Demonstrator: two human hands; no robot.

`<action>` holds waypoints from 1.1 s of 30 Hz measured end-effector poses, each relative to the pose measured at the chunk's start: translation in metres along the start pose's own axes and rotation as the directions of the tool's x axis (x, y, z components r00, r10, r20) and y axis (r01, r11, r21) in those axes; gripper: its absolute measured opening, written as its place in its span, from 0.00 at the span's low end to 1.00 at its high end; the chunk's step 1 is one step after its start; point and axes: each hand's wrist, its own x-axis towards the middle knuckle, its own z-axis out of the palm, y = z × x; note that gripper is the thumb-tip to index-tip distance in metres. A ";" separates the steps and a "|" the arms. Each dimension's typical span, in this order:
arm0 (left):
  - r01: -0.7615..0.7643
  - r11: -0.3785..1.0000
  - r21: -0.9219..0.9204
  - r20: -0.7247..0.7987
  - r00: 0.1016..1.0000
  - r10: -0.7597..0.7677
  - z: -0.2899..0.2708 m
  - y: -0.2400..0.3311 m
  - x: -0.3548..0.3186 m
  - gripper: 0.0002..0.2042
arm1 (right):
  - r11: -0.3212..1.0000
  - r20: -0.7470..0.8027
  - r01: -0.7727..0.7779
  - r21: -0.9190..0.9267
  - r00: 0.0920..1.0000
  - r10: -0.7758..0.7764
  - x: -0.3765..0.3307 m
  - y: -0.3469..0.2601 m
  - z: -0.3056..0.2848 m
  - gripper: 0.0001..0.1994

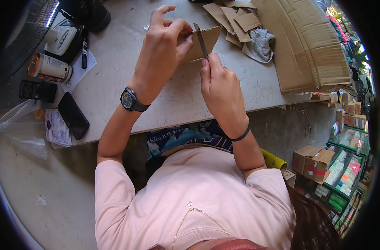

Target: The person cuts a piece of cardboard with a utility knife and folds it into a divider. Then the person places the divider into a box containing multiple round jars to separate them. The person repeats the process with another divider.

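Note:
A piece of brown cardboard (210,41) is pinched between the thumb and fingers of my left hand (164,45), held up over the table with its cut edge on top. My right hand (221,85) is closed round a knife with a narrow dark blade (201,41); its handle is hidden in my fist. The blade points away from me and lies against the top edge of the cardboard, right of my left fingers. My left index finger is raised off the cardboard.
Cardboard scraps (236,23), a grey cloth (260,45) and a large cardboard box (300,46) occupy the table's right side. Along the left are a phone (73,116), a tipped tin can (50,68), a black marker (84,54) and a fan (21,33).

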 end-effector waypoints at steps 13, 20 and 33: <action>-0.080 0.979 0.188 -0.010 0.996 0.083 0.006 0.018 -0.009 0.05 | 0.997 -0.028 0.019 -0.070 0.999 -0.021 0.025 -0.003 0.009 0.09; -0.058 0.979 0.194 0.013 0.998 0.057 0.006 0.020 -0.010 0.05 | 0.985 0.086 -0.107 -0.138 0.989 0.119 0.003 -0.003 0.004 0.11; -0.081 0.986 0.148 0.041 0.996 0.075 0.003 0.013 -0.013 0.05 | 0.976 0.150 -0.150 -0.158 0.973 0.174 0.011 -0.001 0.019 0.08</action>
